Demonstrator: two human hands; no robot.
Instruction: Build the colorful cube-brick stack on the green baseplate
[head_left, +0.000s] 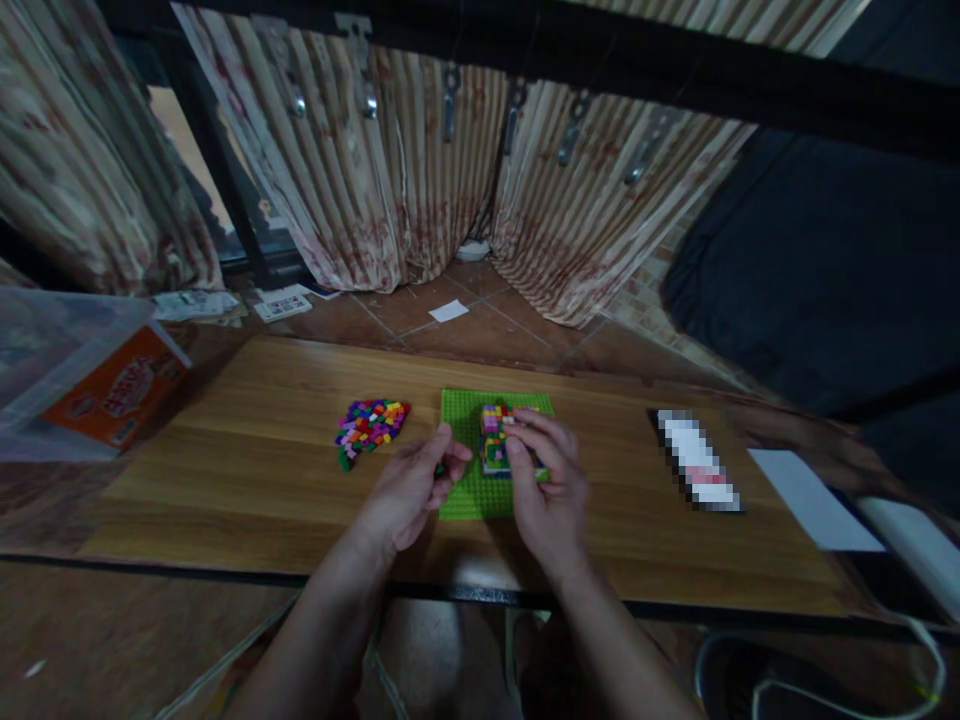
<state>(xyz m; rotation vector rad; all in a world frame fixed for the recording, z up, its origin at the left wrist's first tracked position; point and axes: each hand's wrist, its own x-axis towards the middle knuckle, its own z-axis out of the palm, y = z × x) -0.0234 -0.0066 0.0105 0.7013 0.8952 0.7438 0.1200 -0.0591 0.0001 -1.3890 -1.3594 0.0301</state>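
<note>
A small block of multicoloured toy bricks (495,440) stands on a green studded baseplate (459,500) in the middle of the wooden table. My right hand (553,480) curls over the block's right side, thumb and fingertips closed on its top. Whether a loose brick sits between those fingertips is hidden. Just left of the block, above the plate's left edge, my left hand (420,480) is closed with curled fingers. A small dark green piece (440,468), which looks like a toy brick, shows between them. A pile of loose coloured bricks (371,425) lies further left.
A phone-like object (697,460), pixelated, lies on the table's right side, with a white sheet (814,500) beyond it. A clear plastic bin (45,370) with an orange label stands at the left. Striped curtains (420,180) hang behind the table (225,450).
</note>
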